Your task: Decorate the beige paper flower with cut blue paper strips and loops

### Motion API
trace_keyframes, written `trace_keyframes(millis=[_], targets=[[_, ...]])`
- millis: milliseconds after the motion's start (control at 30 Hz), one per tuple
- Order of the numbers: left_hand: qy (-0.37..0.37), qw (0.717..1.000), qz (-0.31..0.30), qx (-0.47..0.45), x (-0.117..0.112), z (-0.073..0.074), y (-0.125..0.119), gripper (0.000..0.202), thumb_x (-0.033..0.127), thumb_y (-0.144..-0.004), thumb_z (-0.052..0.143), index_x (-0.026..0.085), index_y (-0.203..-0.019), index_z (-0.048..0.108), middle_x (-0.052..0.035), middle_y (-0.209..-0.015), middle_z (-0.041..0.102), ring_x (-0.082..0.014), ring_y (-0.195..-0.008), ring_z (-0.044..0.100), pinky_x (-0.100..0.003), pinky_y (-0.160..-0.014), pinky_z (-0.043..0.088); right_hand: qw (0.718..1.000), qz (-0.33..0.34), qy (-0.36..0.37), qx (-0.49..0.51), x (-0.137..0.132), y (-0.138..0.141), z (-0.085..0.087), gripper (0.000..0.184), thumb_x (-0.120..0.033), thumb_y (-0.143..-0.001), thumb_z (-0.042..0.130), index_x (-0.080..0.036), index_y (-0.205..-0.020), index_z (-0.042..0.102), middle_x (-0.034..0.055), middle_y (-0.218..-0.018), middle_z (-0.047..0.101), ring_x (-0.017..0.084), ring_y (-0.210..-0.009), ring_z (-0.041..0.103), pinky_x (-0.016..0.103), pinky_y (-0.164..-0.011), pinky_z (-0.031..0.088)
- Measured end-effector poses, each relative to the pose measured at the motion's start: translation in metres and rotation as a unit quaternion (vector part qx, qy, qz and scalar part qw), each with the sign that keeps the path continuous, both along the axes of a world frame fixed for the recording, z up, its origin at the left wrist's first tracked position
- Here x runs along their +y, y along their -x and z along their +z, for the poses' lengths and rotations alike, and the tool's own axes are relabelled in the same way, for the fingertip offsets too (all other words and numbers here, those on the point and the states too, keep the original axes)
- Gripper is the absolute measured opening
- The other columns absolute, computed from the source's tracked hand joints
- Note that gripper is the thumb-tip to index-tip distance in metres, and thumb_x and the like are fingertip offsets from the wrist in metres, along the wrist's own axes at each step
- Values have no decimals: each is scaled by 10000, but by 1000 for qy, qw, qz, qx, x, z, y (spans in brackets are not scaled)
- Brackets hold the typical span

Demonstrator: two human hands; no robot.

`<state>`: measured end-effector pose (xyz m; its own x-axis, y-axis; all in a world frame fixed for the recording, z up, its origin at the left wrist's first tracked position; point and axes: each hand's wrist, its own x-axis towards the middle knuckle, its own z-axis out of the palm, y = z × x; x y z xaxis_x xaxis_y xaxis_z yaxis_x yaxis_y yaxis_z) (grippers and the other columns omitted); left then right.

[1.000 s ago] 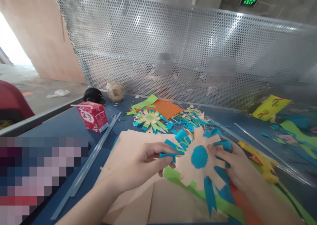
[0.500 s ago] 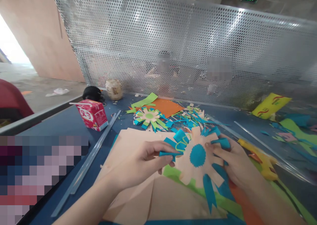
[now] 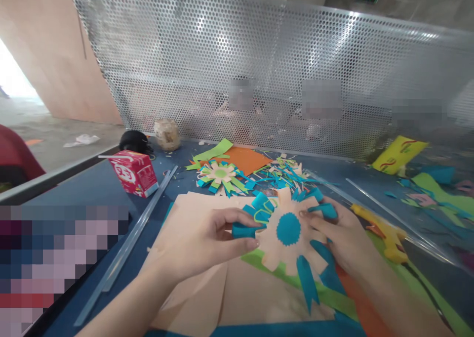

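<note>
A cream paper flower (image 3: 274,233) with a scalloped blue centre (image 3: 289,229) and blue and cream strip petals is held up over the stacked cream paper sheets (image 3: 185,228). My right hand (image 3: 340,233) grips its right side, thumb on the front, other fingers behind and partly hidden. At the left edge, my left hand (image 3: 225,233) has a curled blue paper strip (image 3: 243,231) between thumb and fingers. Thin green loops (image 3: 264,209) show at the flower's upper left. Under it lies a green paper strip (image 3: 326,297).
A finished-looking paper flower (image 3: 221,174) lies behind, beside orange paper (image 3: 248,159) and paper scraps (image 3: 289,171). A yellow glue gun (image 3: 385,235) is at right, clear glue sticks (image 3: 129,243) and a red drink carton (image 3: 134,173) at left. A perforated metal screen (image 3: 259,45) borders the back.
The left thumb and fingers have spread wider around the blue strip, which looks more curled. The whole view has shifted slightly; the right hand keeps its hold on the flower.
</note>
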<state>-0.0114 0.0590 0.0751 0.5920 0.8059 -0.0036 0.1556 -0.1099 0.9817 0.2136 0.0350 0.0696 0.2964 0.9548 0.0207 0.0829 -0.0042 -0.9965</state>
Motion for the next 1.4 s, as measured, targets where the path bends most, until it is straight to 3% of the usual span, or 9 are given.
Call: trace_keyframes(millis=[167,433,667,900,1033,1167,1400], targets=[[-9,1000,24,8,0,-5,-2,283,341,-657,640,180,-888,614,-58,-988,613,-208,-906,549,-285,-735,440,1000,-4,13,9,-1,0,0,289,-342,-557,712,-210,-770,568,-24,-634,587,129,-574,528,228,-540,408],[-3,996,61,59,-6,6,-9,268,371,-662,610,153,-817,590,-29,-763,619,-157,-684,559,-242,-573,425,998,-2,-8,-57,-7,2,-1,287,-356,-602,692,-223,-831,582,-19,-669,621,133,-607,561,219,-555,456],[-58,993,60,85,-5,8,-8,192,332,-711,556,154,-768,603,-17,-692,599,-165,-708,552,-242,-607,418,996,-26,-11,-82,-8,6,1,300,-371,-595,692,-206,-823,587,-1,-657,621,146,-596,569,233,-539,471],[-69,989,87,96,-13,21,-13,201,358,-670,590,169,-719,638,11,-585,544,-103,-510,441,-207,-450,323,997,-26,-9,-75,-12,10,5,317,-364,-572,703,-212,-821,581,-9,-618,620,159,-584,584,240,-512,463],[-45,985,128,104,-17,25,-17,150,299,-638,614,161,-585,591,33,-497,461,-90,-469,384,-207,-436,303,995,-35,-12,-91,-16,17,9,292,-373,-588,687,-212,-804,573,-22,-593,619,146,-571,579,228,-519,448],[-45,984,139,101,-17,22,-17,167,308,-647,599,156,-582,573,38,-496,424,-93,-479,366,-216,-444,279,994,-48,-20,-94,-17,20,9,311,-378,-592,678,-203,-828,576,-4,-635,642,178,-617,594,267,-558,452],[-64,989,120,63,-14,10,-14,176,311,-682,567,142,-684,618,13,-588,521,-103,-550,407,-224,-512,297,995,-36,-33,-83,-17,22,6,354,-413,-588,673,-204,-855,570,10,-682,660,200,-679,603,293,-624,454]])
